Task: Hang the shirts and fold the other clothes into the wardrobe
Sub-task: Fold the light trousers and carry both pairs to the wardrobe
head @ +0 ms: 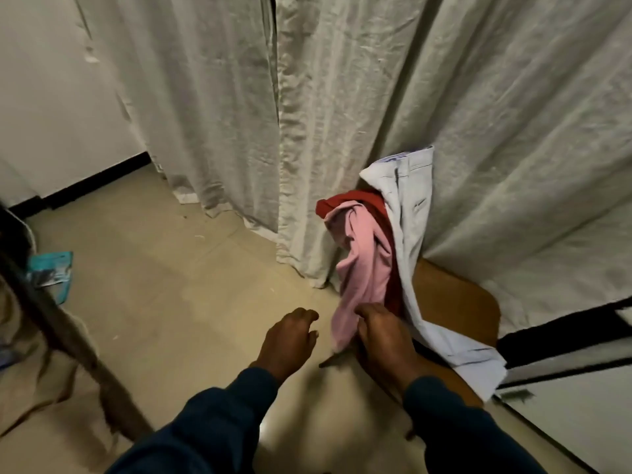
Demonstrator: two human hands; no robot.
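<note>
Pale curtain (342, 97) hangs full height across the far side, presumably covering the wardrobe; no rail or shelf is visible behind it. Tiled floor (171, 268) in front. Wooden chair (455, 302) stands against the curtain at right, seat partly exposed. Draped over its back and down across the seat lies a pale grey-white garment (410, 234), possibly trousers, long axis running from the chair back toward the person. Beside it a red garment (359, 203), mostly covered. Pink garment (362, 268) hangs over the chair's left edge, long axis near vertical, lower end just ahead of the right hand (383, 340). That hand is at the pink cloth's bottom, fingers curled down on it; whether they pinch it cannot be told. Left hand (287, 340) is just left of the cloth, apart from it, loosely curled, holding nothing. Judgement: right hand is nearer and best placed to lift the pink piece upward
</note>
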